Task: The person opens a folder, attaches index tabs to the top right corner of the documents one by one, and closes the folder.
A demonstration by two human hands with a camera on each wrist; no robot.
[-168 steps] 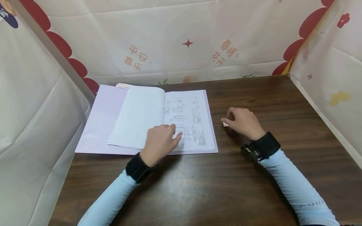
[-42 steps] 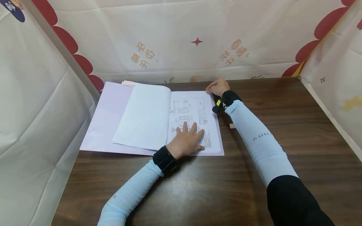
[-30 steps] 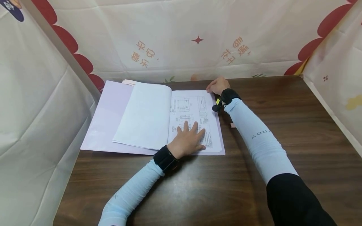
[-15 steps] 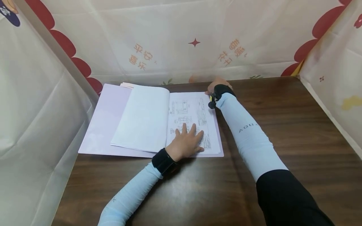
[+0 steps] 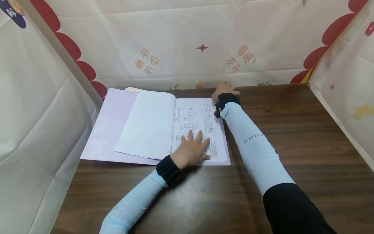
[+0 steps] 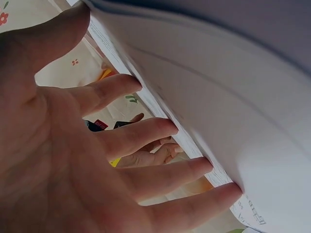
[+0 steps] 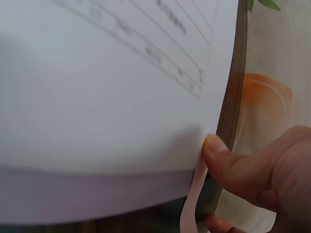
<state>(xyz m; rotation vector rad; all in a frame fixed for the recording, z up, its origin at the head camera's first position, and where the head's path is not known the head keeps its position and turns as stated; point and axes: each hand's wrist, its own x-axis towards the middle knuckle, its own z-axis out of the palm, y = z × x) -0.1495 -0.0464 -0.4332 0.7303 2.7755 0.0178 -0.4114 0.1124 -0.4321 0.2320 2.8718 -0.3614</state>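
Note:
A lilac folder [image 5: 117, 107] lies open on the table, with a blank white sheet [image 5: 149, 123] turned left and a page of technical drawings [image 5: 188, 113] on the right. My left hand [image 5: 190, 151] rests on that page's lower part, fingers spread and fingertips touching the paper [image 6: 194, 111]. My right hand [image 5: 223, 91] is at the page's far right corner. In the right wrist view its thumb [image 7: 221, 158] pinches a narrow pink strip [image 7: 190, 204], probably a sticky tab, at the paper's edge. The fingers beneath are mostly hidden.
The dark wooden table [image 5: 292, 136] runs back to a patterned cream cloth [image 5: 175, 42], close behind my right hand. Another cloth [image 5: 46, 130] hangs along the left side. Pinkish tabs [image 5: 132, 90] stick out past the folder's top edge.
My right hand has left a small pink piece on the table for the page's far corner; the sleeve now hides that piece. My left hand has flattened on the page. Lately my right wrist has turned.

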